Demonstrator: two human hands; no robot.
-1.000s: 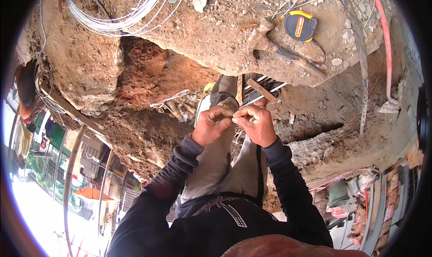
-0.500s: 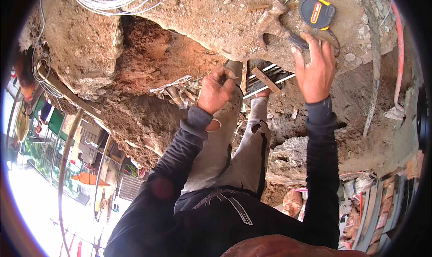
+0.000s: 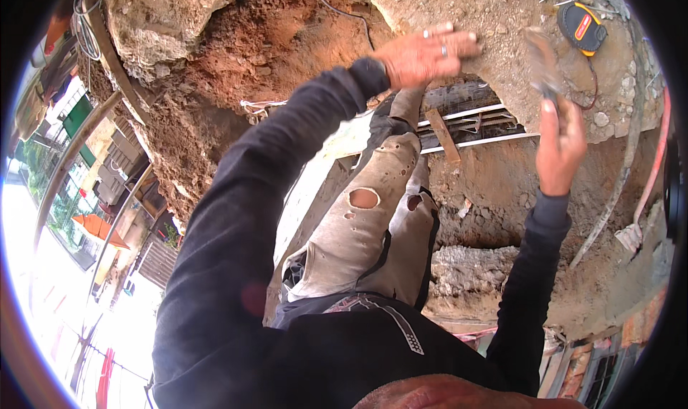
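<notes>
My left hand (image 3: 428, 55) is stretched flat over the edge of the sandy ground, fingers extended and holding nothing; two rings show on it. Gripped in my right hand (image 3: 561, 147) is a rusty hand tool (image 3: 542, 56) with a dark grip. Its brown end points away from me and is smeared by motion, so its exact kind cannot be made out. Beyond it and to its right, a black and yellow tape measure (image 3: 582, 29) lies on the ground.
Below the ledge, a trench holds steel bars (image 3: 476, 120) and a short wood strip (image 3: 443, 134). A large rock (image 3: 161, 25) and reddish soil rise at left. A red hose (image 3: 653, 162) and a grey hose (image 3: 622, 147) run down the right side. Coiled wire (image 3: 87, 25) hangs far left.
My right hand has picked the rusty hand tool up off the ground. My left hand has moved forward and right, going from pinched fingers to flat. The view has shifted.
</notes>
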